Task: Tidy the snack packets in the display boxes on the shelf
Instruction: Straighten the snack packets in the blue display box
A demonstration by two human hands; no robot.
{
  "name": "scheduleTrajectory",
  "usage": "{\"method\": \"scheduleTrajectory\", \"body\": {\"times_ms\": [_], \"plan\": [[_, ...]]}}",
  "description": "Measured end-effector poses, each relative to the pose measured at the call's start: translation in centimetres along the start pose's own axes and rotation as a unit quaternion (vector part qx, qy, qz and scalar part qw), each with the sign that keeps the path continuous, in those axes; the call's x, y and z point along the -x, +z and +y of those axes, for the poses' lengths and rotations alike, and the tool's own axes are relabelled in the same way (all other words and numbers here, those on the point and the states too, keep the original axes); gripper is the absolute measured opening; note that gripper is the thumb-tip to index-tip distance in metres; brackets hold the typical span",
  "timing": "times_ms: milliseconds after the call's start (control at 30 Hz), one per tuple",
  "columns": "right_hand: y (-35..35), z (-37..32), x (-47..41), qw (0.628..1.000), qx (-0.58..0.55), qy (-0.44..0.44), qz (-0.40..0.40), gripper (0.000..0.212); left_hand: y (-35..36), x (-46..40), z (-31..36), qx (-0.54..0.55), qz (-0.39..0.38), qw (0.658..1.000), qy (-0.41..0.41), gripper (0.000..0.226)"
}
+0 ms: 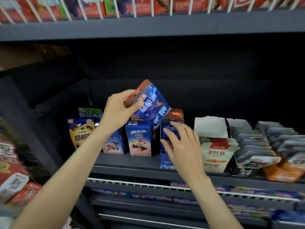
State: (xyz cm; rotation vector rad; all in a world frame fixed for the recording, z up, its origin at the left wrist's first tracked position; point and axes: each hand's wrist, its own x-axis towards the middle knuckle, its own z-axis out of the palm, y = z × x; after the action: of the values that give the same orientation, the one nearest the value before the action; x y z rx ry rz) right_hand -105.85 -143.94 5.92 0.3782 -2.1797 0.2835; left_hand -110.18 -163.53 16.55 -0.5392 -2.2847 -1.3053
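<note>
Blue foil catches the light on the snack packet [149,103] that the left hand [118,111] holds up, tilted, above the shelf [128,161]; its fingers [132,105] are closed on the packet's upper left edge. Just below and to the right stands the blue display box [166,156] with the same printing, a few like packets upright in it, the top of one showing behind at the far side. The right hand [180,142] lies spread against the front of that box, fingers open and holding nothing, seemingly steadying it or pressing its packets.

As a judgement, the job is midway. This box is the one in hand: the lifted packet has yet to go in, and the ones inside look uneven. To the right, the white box of mushroom packets [216,151] looks neatly filed, and the grey packets [254,144] beyond it stand in orderly rows, though the orange-ended packets [283,171] at the near right edge lean out over the shelf lip and likely want straightening. On the left, the small cartons [140,139] stand at odd angles, and whether they count as part of the tidying cannot be told.
</note>
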Motion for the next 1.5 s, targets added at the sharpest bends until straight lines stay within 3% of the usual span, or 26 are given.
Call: {"method": "scheduleTrajectory", "body": {"times_ms": [200, 467, 533, 700, 834, 900, 967, 1034, 1100, 1167, 1267, 1500], "plan": [[-0.3, 2.9, 1.2, 0.990, 0.052, 0.013, -0.134, 0.043, 2.5, -4.5, 0.0, -0.105, -0.070, 0.991, 0.036, 0.018], [-1.1, 5.1, 1.4, 0.986, 0.050, -0.036, -0.156, 0.027, 7.8, -6.2, -2.3, -0.173, -0.225, 0.959, 0.013, 0.018], [-1.1, 5.6, 1.4, 0.987, 0.048, -0.053, -0.146, 0.020, 8.8, -6.1, -3.1, -0.191, -0.274, 0.943, 0.013, 0.019], [-0.8, 5.9, 1.5, 0.989, 0.033, -0.071, -0.122, 0.034, 11.4, -5.2, -5.3, -0.294, -0.357, 0.886, 0.038, 0.047], [-0.7, 6.0, 1.6, 0.990, 0.028, -0.070, -0.123, 0.038, 12.9, -4.6, -6.4, -0.461, -0.335, 0.810, 0.141, 0.049], [-0.6, 6.0, 1.5, 0.990, 0.020, -0.065, -0.125, 0.038, 12.9, -4.6, -6.2, -0.503, -0.300, 0.797, 0.150, 0.053], [-0.6, 6.0, 1.5, 0.990, 0.013, -0.063, -0.122, 0.038, 12.3, -4.6, -5.9, -0.478, -0.257, 0.826, 0.150, 0.052], [-0.6, 6.0, 1.6, 0.991, 0.009, -0.067, -0.113, 0.036, 11.3, -4.1, -5.2, -0.360, -0.209, 0.894, 0.166, 0.041], [-0.6, 6.0, 1.7, 0.993, 0.003, -0.067, -0.101, 0.035, 9.7, -3.4, -4.2, -0.200, -0.250, 0.940, 0.116, 0.027], [-0.6, 5.8, 1.9, 0.994, 0.005, -0.067, -0.087, 0.034, 8.3, -2.4, -3.2, -0.094, -0.353, 0.930, 0.044, 0.024], [-0.6, 5.6, 2.3, 0.995, 0.006, -0.065, -0.069, 0.028, 7.2, -1.1, -3.5, -0.082, -0.420, 0.904, 0.024, 0.026], [-0.9, 5.2, 3.1, 0.996, -0.005, -0.064, -0.065, 0.025, 7.8, -0.2, -4.6, -0.241, -0.367, 0.885, 0.154, 0.022]]}}
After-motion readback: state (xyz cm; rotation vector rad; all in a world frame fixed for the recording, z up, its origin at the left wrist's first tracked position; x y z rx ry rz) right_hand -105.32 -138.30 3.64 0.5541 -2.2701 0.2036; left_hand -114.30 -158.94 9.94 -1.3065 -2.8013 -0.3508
